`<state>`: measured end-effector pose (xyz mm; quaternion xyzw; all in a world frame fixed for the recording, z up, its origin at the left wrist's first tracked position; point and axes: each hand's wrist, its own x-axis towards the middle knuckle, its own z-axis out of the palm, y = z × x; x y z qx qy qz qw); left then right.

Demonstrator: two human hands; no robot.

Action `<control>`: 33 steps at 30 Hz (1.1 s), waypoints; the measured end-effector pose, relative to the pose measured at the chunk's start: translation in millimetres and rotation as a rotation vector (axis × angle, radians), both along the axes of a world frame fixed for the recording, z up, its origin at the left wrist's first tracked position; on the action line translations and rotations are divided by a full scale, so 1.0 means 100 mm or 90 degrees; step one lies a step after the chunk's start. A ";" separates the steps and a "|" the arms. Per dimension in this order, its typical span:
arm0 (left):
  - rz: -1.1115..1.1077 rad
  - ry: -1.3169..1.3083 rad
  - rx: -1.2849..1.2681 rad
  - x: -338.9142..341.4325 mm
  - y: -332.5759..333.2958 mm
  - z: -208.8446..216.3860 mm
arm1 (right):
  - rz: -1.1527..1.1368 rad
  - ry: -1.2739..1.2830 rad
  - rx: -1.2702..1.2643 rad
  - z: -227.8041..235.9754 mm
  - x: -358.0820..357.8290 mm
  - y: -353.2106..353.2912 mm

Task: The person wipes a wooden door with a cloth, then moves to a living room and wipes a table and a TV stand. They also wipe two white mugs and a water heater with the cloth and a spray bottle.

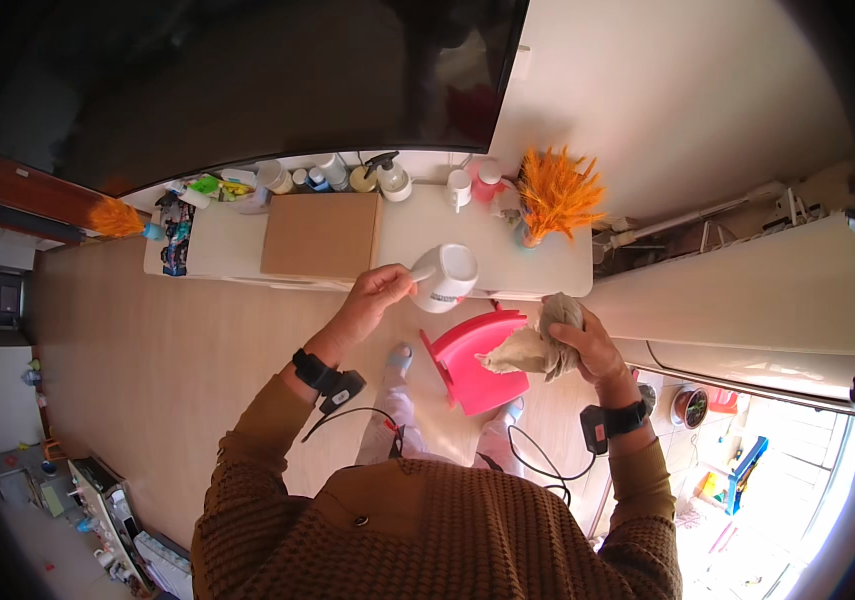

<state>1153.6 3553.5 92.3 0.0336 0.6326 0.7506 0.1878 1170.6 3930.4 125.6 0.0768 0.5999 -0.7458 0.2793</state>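
A white mug (pixel 440 285) with small dark and red marks hangs in the air in front of the cabinet, tilted. My left hand (pixel 385 290) is closed on its handle. Off to the right, my right hand (pixel 593 345) grips a crumpled grey-beige cloth (pixel 538 348), one corner of which droops to the left. Cloth and mug are apart. Under the cloth, lower down, stands a pink chair (pixel 478 355), partly covered by it in this view.
A long white cabinet (pixel 423 225) runs ahead of me, bearing a cardboard box (pixel 321 235), a spray bottle (pixel 392 178), another white mug (pixel 459 187) and orange dried stalks (pixel 560 195) in a vase. Above hangs a large dark television (pixel 278 80). Cables dangle near my wrists.
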 end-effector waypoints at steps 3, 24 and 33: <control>0.057 -0.070 -0.022 -0.40 -0.09 -0.86 | -0.033 -0.059 -0.058 0.03 0.16 0.21; 0.466 -0.135 0.013 -2.35 0.46 -4.25 | -0.353 -0.268 -0.058 -1.00 1.25 0.31; 0.617 -0.251 0.030 -2.67 0.47 -4.47 | -0.336 -0.278 -0.085 -1.14 1.28 0.30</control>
